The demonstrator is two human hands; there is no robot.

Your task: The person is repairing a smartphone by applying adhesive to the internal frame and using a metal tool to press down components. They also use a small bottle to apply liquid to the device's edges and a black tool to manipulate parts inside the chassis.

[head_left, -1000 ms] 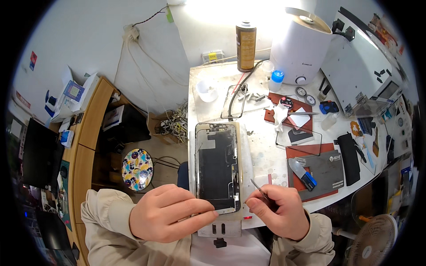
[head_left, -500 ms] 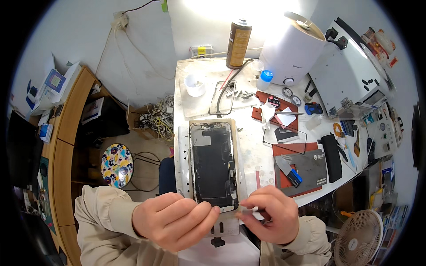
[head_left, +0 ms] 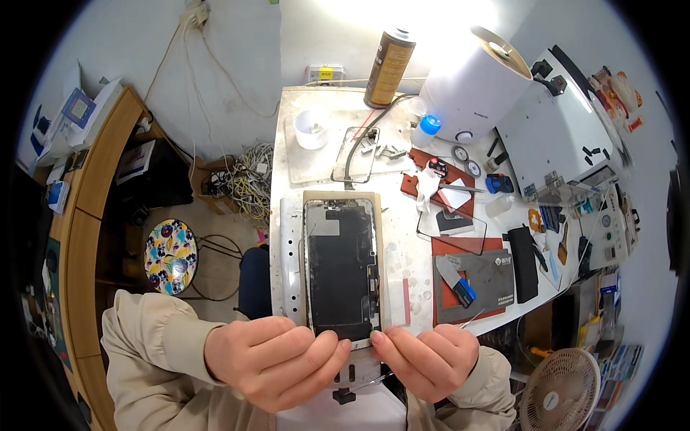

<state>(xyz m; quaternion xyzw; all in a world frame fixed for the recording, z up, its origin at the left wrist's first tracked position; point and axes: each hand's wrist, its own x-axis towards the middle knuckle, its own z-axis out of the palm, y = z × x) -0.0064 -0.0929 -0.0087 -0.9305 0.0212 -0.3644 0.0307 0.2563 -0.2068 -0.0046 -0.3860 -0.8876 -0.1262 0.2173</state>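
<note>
A phone screen assembly (head_left: pixel 341 269), black-backed with a thin pale frame, lies upright on a beige pad of a metal holding fixture (head_left: pixel 291 273). My left hand (head_left: pixel 277 359) is closed, its thumb and fingers pinched at the screen's lower left edge. Whatever it grips is hidden, though a small grey tip pokes out above the knuckles. At the lower right corner, my right hand (head_left: pixel 428 359) is closed with thumb and forefinger together. A thin metal tool (head_left: pixel 472 318) sticks out from behind that hand; its kind is not clear.
A grey mat (head_left: pixel 496 276) with a blue-handled scraper (head_left: pixel 460 284) lies to the right. Behind are a white cup (head_left: pixel 311 129), a loose black phone frame (head_left: pixel 357 154), a blue-capped bottle (head_left: pixel 426 131), a spray can (head_left: pixel 389 68) and a white humidifier-like appliance (head_left: pixel 467 90).
My right hand has moved left and now touches the screen's lower right corner. The thin metal tool now shows beside it. My left hand stays at the lower edge; the whole view has shifted slightly.
</note>
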